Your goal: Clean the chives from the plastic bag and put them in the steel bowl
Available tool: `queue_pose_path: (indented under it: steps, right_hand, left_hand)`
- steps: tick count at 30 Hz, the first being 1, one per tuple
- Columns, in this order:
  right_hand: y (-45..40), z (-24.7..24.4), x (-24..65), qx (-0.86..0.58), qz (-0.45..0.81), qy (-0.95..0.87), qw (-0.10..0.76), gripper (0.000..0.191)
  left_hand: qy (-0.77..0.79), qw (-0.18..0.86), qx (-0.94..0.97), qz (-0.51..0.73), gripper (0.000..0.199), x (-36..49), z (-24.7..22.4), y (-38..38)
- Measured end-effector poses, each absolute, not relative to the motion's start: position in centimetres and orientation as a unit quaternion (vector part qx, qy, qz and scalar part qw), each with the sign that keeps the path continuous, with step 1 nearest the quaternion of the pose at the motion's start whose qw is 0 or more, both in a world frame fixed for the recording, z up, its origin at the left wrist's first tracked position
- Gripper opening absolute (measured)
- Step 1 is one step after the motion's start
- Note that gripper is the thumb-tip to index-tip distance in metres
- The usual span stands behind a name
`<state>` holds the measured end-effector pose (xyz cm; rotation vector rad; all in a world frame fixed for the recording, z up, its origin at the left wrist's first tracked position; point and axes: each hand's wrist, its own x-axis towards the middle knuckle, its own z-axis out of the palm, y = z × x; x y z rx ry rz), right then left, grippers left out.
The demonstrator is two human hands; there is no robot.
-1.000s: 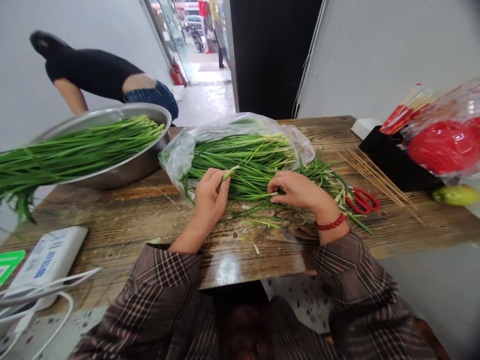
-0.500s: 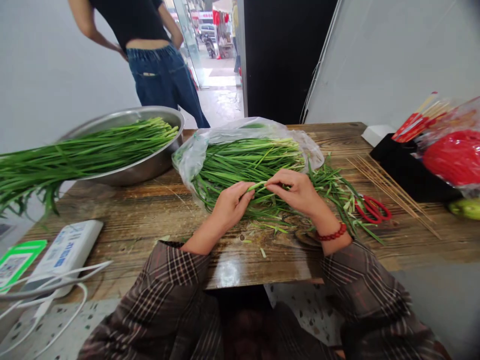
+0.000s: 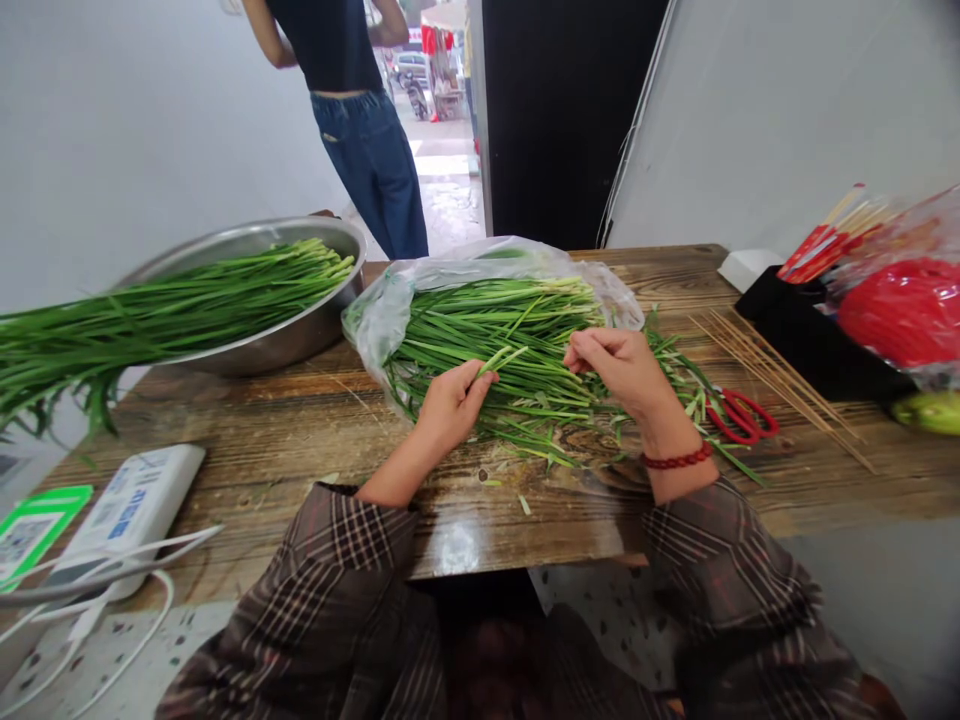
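Observation:
My left hand (image 3: 454,402) pinches a few green stalks (image 3: 504,358), whose pale ends stick out past the fingertips to the right. My right hand (image 3: 616,366), with a red bead bracelet at the wrist, is closed in a pinch over the right part of the pile; what it holds, if anything, is hidden. Under and behind both hands lies a heap of long green chives (image 3: 495,315) on a clear plastic bag (image 3: 382,305). Loose trimmings (image 3: 667,365) are scattered to the right of the heap.
A metal bowl (image 3: 300,340) with more chives stands on the wooden table (image 3: 300,420) at left. Red-handled scissors (image 3: 742,416), thin sticks (image 3: 787,375) and a black box (image 3: 817,345) are at right. A white device (image 3: 135,510) with cables lies front left. A person (image 3: 367,130) stands beyond the table.
My hands have moved apart; the right one has left the stalks and shifted right and slightly up. The left still holds the stalks. The person has moved toward the doorway.

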<state>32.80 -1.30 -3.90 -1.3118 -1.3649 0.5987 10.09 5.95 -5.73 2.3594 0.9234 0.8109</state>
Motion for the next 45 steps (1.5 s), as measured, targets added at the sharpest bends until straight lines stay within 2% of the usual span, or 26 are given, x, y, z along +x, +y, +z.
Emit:
queue_pose_path:
  steps: [4,8,12,18,21,27,31,35,37,42,45]
  right_hand:
    - [-1.6,-3.7,33.0,-0.541,0.21,-0.703,0.412,0.014]
    - [-1.5,-4.1,32.6,-0.544,0.218,-0.76,0.281,0.012]
    - [-1.5,-4.4,32.1,-0.567,0.173,-0.795,0.13,0.011]
    - [-1.6,-4.5,31.5,-0.579,0.09,-0.807,0.072,0.009]
    - [-1.7,-4.3,30.9,-0.587,0.079,-0.798,0.114,0.011]
    - [-1.6,-4.5,29.2,-0.542,0.11,-0.766,0.328,0.016]
    - [-1.1,-4.9,29.2,-0.523,0.18,-0.697,0.456,0.019]
    - [-1.1,-4.7,30.4,-0.541,0.25,-0.587,0.548,0.033]
    - [-1.2,-4.5,30.8,-0.542,0.238,-0.58,0.559,0.033]
    - [-1.2,-4.7,30.2,-0.544,0.146,-0.662,0.494,0.02]
    - [-0.7,-5.3,29.8,-0.542,0.14,-0.645,0.52,0.017]
  left_hand:
    - [0.355,0.243,0.846,0.315,0.032,10.1,-5.4,5.8]
    - [0.375,0.237,0.832,0.334,0.023,10.2,-5.1,5.5]
    - [0.38,0.241,0.824,0.345,0.026,10.3,-5.0,5.3]
    - [0.339,0.239,0.834,0.363,0.025,10.4,-5.2,5.3]
    - [0.32,0.221,0.848,0.361,0.024,10.4,-5.4,5.4]
    - [0.276,0.223,0.878,0.32,0.025,10.4,-6.3,5.4]
    - [0.29,0.251,0.883,0.269,0.023,10.5,-6.5,5.3]
    - [0.332,0.255,0.859,0.294,0.029,10.4,-6.0,5.5]
    - [0.344,0.257,0.849,0.306,0.03,10.4,-5.8,5.7]
    - [0.346,0.259,0.848,0.308,0.03,10.4,-5.8,5.6]
    - [0.343,0.251,0.853,0.304,0.03,10.6,-5.8,5.4]
